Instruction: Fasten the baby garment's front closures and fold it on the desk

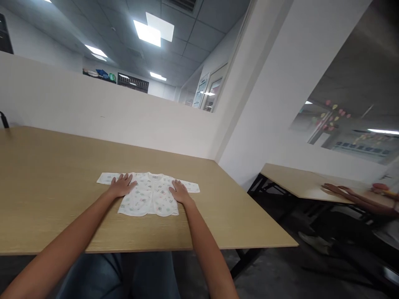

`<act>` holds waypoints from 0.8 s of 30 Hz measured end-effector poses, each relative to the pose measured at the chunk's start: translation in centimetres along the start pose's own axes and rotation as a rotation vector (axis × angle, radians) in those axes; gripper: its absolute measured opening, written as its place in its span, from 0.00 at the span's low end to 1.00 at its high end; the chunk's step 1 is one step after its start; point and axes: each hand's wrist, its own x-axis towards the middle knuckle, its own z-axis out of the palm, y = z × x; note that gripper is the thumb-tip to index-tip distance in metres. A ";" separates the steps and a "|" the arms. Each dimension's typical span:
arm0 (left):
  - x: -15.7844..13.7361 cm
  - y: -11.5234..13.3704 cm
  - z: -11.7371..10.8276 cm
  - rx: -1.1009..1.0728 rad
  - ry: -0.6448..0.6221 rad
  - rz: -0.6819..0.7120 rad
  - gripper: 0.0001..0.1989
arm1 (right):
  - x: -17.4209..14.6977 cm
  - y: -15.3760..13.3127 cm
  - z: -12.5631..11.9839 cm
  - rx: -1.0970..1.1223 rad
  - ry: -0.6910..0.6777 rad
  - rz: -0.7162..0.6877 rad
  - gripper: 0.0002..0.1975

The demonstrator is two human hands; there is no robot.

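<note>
A small white baby shirt (152,195) with a scattered print lies spread out on the wooden table, its neck away from me and both sleeves stretched sideways. My left hand (122,185) rests flat, fingers spread, over the left shoulder and the base of that sleeve. On the other side, my right hand (180,192) lies open on the right edge of the shirt by the sleeve. The parts of the cloth under both palms are hidden. A front opening runs down the middle of the shirt, and a small label shows at the neckline.
The shirt lies on a light wooden table (62,166) with a low white partition (109,120) behind it. To the right, past a gap, another person's hands (338,191) rest on a second table (289,178). A white wall (268,104) stands between.
</note>
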 end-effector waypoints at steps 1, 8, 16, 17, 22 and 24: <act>0.1 -0.4 0.1 -0.007 0.001 0.014 0.37 | -0.1 0.0 -0.1 0.001 -0.001 0.023 0.33; -0.1 -4.1 -1.1 0.009 0.057 -0.001 0.30 | -0.4 2.3 -0.8 -0.001 0.059 0.239 0.32; -1.0 -0.1 -2.7 -0.433 0.457 0.337 0.18 | 0.1 2.0 -0.7 0.098 0.445 0.077 0.24; -0.9 1.2 -2.8 -0.495 0.468 0.366 0.17 | 0.4 1.1 -0.6 0.149 0.514 -0.019 0.21; 0.8 7.5 -2.2 -0.600 0.368 0.319 0.11 | 3.2 -4.4 0.3 0.306 0.430 -0.235 0.14; 1.5 8.8 -1.3 -0.588 0.331 0.218 0.11 | 4.1 -5.9 0.8 0.308 0.337 -0.214 0.12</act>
